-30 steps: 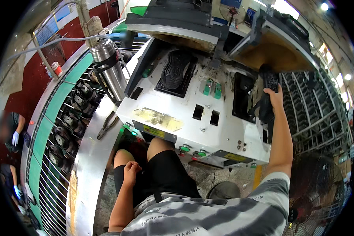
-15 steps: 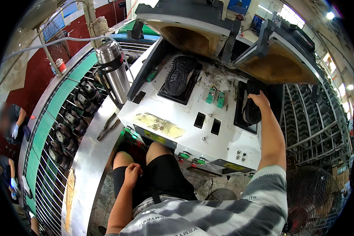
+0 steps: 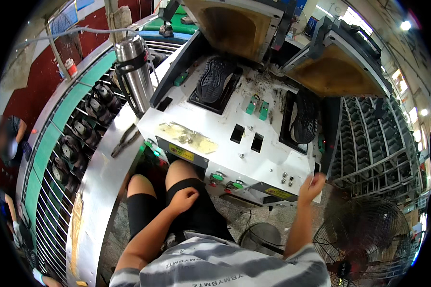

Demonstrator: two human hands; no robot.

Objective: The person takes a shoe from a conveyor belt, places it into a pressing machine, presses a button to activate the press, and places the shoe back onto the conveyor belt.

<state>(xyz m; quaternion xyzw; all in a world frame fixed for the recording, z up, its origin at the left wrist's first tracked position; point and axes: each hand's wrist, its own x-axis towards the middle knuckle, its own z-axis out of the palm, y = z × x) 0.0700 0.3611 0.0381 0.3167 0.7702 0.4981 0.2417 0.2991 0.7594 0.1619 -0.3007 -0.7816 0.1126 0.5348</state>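
Observation:
Two black shoes lie on the white pressing machine (image 3: 201, 119), each on a black pad. The left shoe (image 3: 213, 81) rests sole up; the right shoe (image 3: 304, 117) is tilted, with its treaded sole facing partly up. Over them stand the raised left lid (image 3: 232, 26) and right lid (image 3: 337, 74), brown inside. My left hand (image 3: 184, 200) hovers over my thigh, fingers curled in with nothing in them. By the machine's front right corner, my right hand (image 3: 312, 187) is slightly blurred, fingers curled, apart from both shoes.
A steel thermos (image 3: 138, 79) and pliers (image 3: 125, 141) stand and lie on the metal ledge to the left. Beyond it, a roller conveyor (image 3: 50, 158) carries several shoes. At right are a wire rack (image 3: 368, 143) and a caged fan (image 3: 364, 239). A stool (image 3: 261, 237) is below; co-workers are far left.
My right hand has let go of the right shoe and drawn back to the machine's front corner. My left hand has shifted right over my thigh. The view has tilted slightly.

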